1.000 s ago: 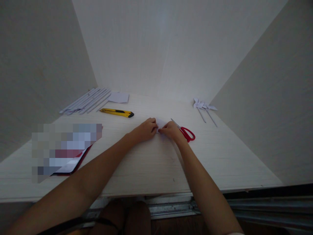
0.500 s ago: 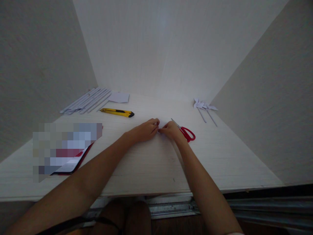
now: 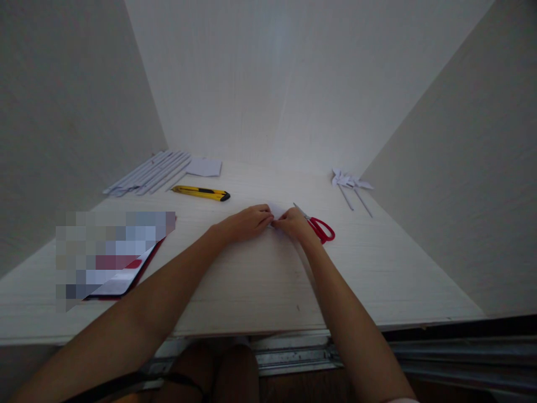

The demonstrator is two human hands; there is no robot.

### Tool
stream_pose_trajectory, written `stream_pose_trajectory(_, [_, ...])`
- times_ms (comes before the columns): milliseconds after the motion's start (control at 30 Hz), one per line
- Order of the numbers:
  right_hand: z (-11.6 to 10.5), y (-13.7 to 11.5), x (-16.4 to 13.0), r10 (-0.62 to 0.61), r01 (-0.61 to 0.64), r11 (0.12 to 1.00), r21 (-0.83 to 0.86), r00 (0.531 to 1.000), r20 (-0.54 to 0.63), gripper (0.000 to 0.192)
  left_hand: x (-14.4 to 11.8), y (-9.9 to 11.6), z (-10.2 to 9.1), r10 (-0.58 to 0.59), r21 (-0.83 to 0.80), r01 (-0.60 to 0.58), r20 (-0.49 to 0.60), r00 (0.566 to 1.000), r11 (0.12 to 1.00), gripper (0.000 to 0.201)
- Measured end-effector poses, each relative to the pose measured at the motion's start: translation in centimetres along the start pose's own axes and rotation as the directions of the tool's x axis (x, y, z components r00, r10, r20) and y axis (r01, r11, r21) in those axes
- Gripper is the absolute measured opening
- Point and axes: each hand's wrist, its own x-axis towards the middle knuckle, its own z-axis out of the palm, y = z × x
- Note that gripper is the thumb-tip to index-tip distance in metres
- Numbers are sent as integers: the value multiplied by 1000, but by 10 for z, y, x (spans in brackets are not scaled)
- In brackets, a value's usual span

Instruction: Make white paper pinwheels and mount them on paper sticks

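On a pale wood-grain tabletop (image 3: 260, 280), boxed by plain white panels at the back and both sides, lay the following. Item: a small piece of white paper (image 3: 277, 214), thin and flat, near the middle of the surface; mostly covered by fingers, its outline hard to make out. Item: left hand (image 3: 247, 221), palm down, fingers curled and pinched on the paper's left edge. Item: right hand (image 3: 293, 223), knuckles up, fingertips closed on the paper's right edge, touching the left hand's fingertips. Both forearms were bare and stretched forward from the lower edge of the view, converging at the paper. Item: scissors (image 3: 316, 225), red loop handles, metal blades, just beside the right hand and partly hidden behind it. Item: utility knife (image 3: 201, 193), yellow with a black tip, long and narrow, left of the hands. Item: bundle of rolled white paper sticks (image 3: 146, 174), laid parallel at the far left. Item: folded white sheet (image 3: 205, 167) beside them. Item: white paper pinwheels (image 3: 350, 183) on thin stems, far right. Item: flat red-edged object (image 3: 121, 274), near left, largely blurred out and unidentifiable.
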Motion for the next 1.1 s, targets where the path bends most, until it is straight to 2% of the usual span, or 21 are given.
stream_pose_trajectory(467, [-1,-2,-3,4,-4,1000,-15,1000,-7,23,0,-4,1,11,-8,-10,39,999,1000,36])
stream_pose_trajectory(567, [-3,-2,-4,-25,25,999,-21,1000,0,24,0,-5,1,20,-13,-19,36,999,1000,37])
stream_pose_trajectory(667, [-10,2,-6,-112,110,993,-36,992,-56,25,0,-4,1,23,-14,-22,32,999,1000,39])
stream_pose_trajectory(767, [-19,10,-9,-274,267,961,-70,952,-136,16,0,-3,1,26,-7,-26,36,999,1000,40])
stream_pose_trajectory(867, [-25,19,-16,-451,438,886,-151,890,-67,29,0,-4,1,30,-2,-30,34,999,1000,41])
stream_pose_trajectory(933, [-27,25,-19,-493,485,855,-184,870,5,33,0,-4,1,33,-4,-33,31,999,999,40])
stream_pose_trajectory(1000, [-27,29,-20,-463,451,860,-238,887,10,36,0,-5,2,33,-10,-33,28,999,999,40])
stream_pose_trajectory(1100, [-26,35,-16,-357,314,880,-356,932,-61,42,0,-5,2,29,-21,-28,24,999,999,39])
